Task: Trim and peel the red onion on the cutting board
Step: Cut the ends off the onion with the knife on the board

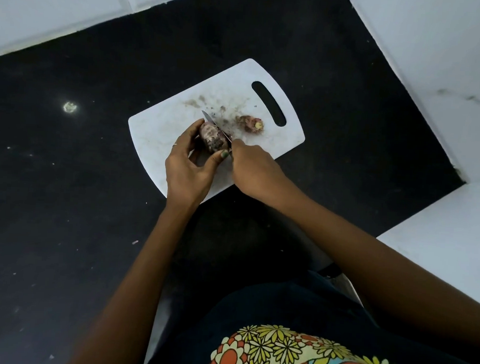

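Observation:
A red onion (212,138) with dirty, papery skin lies on the white cutting board (164,129). My left hand (188,166) grips it from the left, thumb at its near end and fingers over its far side. My right hand (252,166) is closed around a knife handle, which it hides. The thin blade (212,124) lies across the onion's right end, its tip pointing away to the upper left. A cut-off onion piece (251,124) with a yellowish stub rests on the board to the right.
The board lies tilted on a black countertop (68,188), its handle slot (268,103) at the far right. Dirt specks and skin crumbs dot the board. White tiled walls (444,67) border the counter at the back and right.

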Action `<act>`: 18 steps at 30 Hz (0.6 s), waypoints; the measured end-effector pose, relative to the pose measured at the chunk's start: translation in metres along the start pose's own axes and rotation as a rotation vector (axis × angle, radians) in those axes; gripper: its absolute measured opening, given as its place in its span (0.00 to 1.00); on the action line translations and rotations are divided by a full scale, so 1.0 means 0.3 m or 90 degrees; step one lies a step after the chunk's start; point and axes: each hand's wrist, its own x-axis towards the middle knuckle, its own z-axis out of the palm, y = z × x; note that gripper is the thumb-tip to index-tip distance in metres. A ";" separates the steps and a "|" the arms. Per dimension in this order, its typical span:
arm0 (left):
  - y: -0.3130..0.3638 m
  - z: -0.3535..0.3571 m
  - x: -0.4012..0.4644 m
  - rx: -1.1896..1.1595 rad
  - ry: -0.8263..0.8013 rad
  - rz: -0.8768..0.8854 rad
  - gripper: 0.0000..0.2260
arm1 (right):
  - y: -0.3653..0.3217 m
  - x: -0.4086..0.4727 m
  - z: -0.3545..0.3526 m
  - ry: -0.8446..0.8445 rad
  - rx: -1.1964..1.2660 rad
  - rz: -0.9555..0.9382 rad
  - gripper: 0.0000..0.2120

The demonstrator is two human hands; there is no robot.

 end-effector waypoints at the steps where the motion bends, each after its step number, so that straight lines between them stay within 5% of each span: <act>1: -0.001 0.000 0.001 0.003 -0.002 0.001 0.28 | -0.006 0.009 0.002 -0.001 -0.004 0.001 0.11; 18: -0.016 -0.007 0.012 0.061 -0.007 0.060 0.27 | 0.049 -0.033 0.108 0.039 -0.021 0.026 0.11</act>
